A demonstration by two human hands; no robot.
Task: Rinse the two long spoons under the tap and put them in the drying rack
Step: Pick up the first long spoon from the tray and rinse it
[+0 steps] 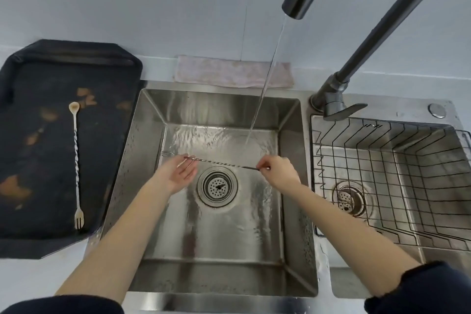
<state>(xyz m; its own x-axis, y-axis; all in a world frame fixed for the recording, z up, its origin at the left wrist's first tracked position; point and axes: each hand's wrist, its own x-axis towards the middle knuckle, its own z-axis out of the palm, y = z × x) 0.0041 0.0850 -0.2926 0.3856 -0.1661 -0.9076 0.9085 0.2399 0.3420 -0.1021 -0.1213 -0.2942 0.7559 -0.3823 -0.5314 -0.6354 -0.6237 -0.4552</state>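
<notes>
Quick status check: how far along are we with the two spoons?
Nothing is racked yet: the drying rack in the side basin holds nothing. In hand: the right hand pinches one long spoon over the sink, the open left hand under its other end, beside the running stream. Left: the second spoon lies on the dark tray.

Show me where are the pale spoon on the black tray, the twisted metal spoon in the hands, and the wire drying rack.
Pale long spoon (76, 145), head view: mid-handle.
Twisted metal spoon (224, 163), head view: twisted shaft.
Black wire drying rack (356, 158), head view: floor grid.
</notes>
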